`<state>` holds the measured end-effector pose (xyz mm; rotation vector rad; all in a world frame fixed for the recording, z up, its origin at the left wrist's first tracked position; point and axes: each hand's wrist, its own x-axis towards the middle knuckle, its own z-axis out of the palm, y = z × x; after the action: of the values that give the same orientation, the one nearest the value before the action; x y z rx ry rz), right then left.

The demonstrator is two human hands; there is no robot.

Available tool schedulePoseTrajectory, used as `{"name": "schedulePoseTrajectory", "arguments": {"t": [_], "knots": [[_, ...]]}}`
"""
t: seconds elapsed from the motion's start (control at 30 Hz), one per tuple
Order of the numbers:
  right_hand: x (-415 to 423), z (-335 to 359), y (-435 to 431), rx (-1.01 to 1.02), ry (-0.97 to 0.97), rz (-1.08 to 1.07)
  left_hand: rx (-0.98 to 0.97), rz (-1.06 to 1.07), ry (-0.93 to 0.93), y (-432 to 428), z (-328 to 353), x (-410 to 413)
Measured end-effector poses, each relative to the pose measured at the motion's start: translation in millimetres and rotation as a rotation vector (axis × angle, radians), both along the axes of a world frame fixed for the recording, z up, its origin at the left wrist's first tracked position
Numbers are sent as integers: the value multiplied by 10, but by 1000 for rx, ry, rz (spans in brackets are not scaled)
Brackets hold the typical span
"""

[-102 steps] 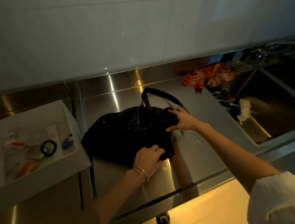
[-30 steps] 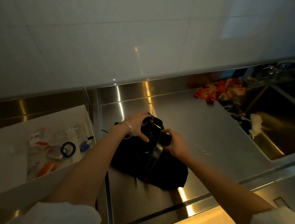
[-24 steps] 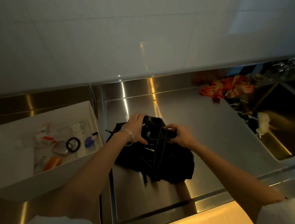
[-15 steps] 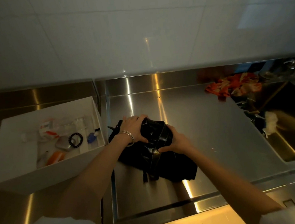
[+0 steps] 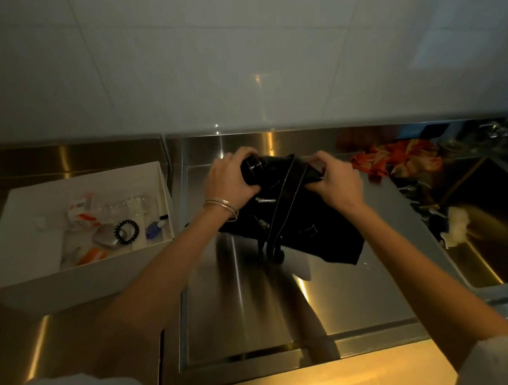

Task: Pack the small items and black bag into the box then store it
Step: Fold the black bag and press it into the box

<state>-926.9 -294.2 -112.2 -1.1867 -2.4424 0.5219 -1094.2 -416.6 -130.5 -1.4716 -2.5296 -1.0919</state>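
While both hands grip the black bag (image 5: 284,217) at its far end, its near end hangs down toward the steel counter (image 5: 246,304), and I cannot tell whether it touches. The left hand (image 5: 232,182) is curled tight around the rolled left end, and the right hand (image 5: 335,178) is clenched on the right end, probably to keep the soft bag bunched small enough to fit. Its strap (image 5: 280,214) dangles loose across the front, likely to snag unless tucked in. To the left sits the open white box (image 5: 76,282), already holding small items, among them a black hair tie (image 5: 127,232) and a silver case (image 5: 105,237). Its left half looks free, presumably room for the bag. An orange cloth (image 5: 397,157) lies far right beside the sink (image 5: 503,227).
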Motion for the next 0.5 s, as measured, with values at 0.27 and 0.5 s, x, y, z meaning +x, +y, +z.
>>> {"name": "schedulePoseTrajectory", "arguments": {"t": [0.27, 0.5], "knots": [[-475, 847, -71, 121, 223, 152, 216, 116, 106, -264, 861, -344], [-1264, 1044, -620, 64, 281, 333, 224, 280, 140, -1067, 1077, -920]]}}
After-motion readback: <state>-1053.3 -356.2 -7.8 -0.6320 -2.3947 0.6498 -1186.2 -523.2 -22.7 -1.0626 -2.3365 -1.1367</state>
